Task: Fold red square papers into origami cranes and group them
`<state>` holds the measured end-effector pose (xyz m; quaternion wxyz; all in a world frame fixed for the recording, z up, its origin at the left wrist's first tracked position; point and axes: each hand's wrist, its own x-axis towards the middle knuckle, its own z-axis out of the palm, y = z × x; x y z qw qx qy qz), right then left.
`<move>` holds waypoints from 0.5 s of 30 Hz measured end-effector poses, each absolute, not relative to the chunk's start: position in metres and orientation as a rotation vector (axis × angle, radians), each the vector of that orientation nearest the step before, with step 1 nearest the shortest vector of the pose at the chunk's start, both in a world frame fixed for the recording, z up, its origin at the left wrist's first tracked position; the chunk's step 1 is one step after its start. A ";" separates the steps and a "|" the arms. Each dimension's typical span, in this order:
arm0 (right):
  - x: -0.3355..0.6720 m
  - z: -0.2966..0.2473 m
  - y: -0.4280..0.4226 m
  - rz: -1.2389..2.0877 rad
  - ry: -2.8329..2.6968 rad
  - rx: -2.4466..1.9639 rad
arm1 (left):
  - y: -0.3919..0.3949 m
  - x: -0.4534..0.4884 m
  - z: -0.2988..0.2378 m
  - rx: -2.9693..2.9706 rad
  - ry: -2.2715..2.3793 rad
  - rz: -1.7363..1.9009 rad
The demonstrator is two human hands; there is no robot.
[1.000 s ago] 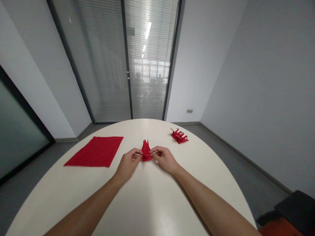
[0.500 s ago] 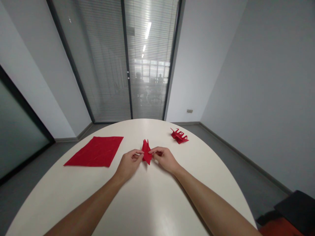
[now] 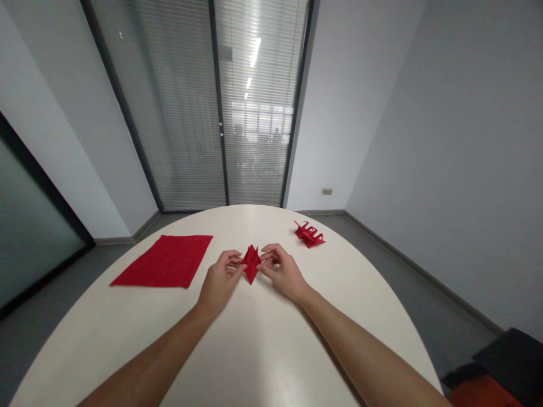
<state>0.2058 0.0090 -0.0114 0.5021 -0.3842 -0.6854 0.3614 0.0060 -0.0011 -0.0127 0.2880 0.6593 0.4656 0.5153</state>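
Observation:
A small folded red paper piece [image 3: 251,263] is held just above the white oval table [image 3: 254,350], between my two hands. My left hand [image 3: 220,278] pinches its left side with thumb and fingertips. My right hand [image 3: 280,270] pinches its right side the same way. The piece has a point hanging down toward the tabletop.
A flat red square sheet [image 3: 165,260] lies on the table to the left. A finished folded red paper figure [image 3: 309,234] sits at the far right of the table. Glass doors with blinds stand beyond. A dark chair edge [image 3: 504,362] shows at lower right.
Both hands have moved slightly away from me with the red piece. Its tall upper points have come down, and it now looks shorter and wider with a point below.

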 end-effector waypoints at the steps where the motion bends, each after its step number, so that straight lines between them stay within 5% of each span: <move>1: 0.206 -0.011 0.008 0.860 -1.661 -0.915 | -0.002 0.006 -0.012 1.779 1.248 1.386; 10: 0.210 0.000 0.000 0.454 -1.899 -0.878 | -0.008 0.005 -0.007 2.181 1.182 1.452; 15: 0.216 -0.006 0.004 0.348 -2.113 -0.949 | -0.009 0.002 -0.009 2.389 1.244 1.198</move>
